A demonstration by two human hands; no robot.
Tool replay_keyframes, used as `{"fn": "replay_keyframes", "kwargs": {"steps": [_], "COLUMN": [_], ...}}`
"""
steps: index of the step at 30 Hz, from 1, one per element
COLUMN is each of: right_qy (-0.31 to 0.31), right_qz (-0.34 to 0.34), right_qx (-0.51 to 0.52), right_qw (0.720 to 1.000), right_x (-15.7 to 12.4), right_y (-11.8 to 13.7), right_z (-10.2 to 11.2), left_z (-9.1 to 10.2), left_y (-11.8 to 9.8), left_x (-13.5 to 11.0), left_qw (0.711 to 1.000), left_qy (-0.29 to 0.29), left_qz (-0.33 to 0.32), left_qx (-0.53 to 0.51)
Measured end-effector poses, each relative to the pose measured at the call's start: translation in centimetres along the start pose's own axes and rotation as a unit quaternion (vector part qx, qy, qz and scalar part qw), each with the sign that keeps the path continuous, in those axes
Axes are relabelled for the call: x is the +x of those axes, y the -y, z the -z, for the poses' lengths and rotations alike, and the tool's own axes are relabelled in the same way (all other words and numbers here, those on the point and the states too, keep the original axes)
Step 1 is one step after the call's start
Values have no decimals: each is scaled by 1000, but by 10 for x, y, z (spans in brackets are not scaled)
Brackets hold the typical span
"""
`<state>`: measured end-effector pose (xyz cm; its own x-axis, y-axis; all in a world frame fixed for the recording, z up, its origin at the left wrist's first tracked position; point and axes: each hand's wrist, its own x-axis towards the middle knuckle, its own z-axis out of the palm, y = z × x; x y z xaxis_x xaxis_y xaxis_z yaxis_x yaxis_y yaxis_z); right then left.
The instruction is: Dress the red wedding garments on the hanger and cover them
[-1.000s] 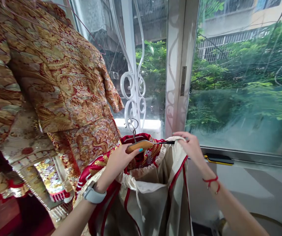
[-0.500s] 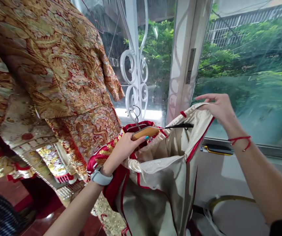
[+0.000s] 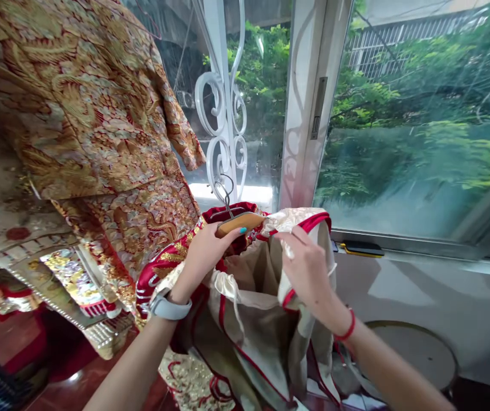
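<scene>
My left hand (image 3: 204,254), with a pale watch on its wrist, is closed around a hanger (image 3: 243,222) with a tan wooden-looking middle and a metal hook. A red garment (image 3: 153,279) with gold embroidery hangs on it, beside my left wrist. In front of that, a cream garment (image 3: 262,331) with red piping sags with its top gaping open. My right hand (image 3: 307,271), wearing a red string bracelet, pinches the cream garment's upper edge near the hanger's right end. Bunched cloth hides that end of the hanger.
A large gold-and-red embroidered robe (image 3: 99,120) hangs at the left, with more ornate clothes below it. Behind stand a white scrolled metal frame (image 3: 223,114) and a window (image 3: 399,142). A black-and-yellow object (image 3: 362,249) lies on the sill. A round-topped stool (image 3: 411,354) stands lower right.
My right hand has come left and down, folding the cream garment's stretched edge in toward the hanger. My left hand keeps its grip on the hanger. The view has shifted slightly right.
</scene>
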<state>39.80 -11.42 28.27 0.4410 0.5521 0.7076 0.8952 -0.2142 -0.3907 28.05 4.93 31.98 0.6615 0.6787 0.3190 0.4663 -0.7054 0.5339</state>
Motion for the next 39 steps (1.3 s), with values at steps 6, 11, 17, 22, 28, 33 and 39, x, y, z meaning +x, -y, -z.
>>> {"fn": "replay_keyframes", "kwargs": {"steps": [6,11,17,22,28,33,39], "right_qy": [70,7,208,179,216,385,373], "right_qz": [-38,-141,-125,-87,-70,-149,-200], "right_qx": [134,240,315,157,86,221,260], "right_qw": [988,960,918,967,970,884,868], "right_x": [-44,-13,16,21,36,49,47], "right_y": [-35,-113,-175,-175,-187,-192,-182], "right_z": [-35,20,-1,5,47,67,61], "left_z": [5,10,12,11,11,11,8], "left_y": [16,17,21,20,19,23,21], "left_x": [-3,-4,-2,0,6,8,6], "left_qw": [998,998,998,999,999,999,999], "left_qy": [-21,-19,-7,1,45,43,23], "left_qz": [-1,-2,-1,-12,-20,-24,-20], "left_qx": [55,55,69,51,14,19,26]}}
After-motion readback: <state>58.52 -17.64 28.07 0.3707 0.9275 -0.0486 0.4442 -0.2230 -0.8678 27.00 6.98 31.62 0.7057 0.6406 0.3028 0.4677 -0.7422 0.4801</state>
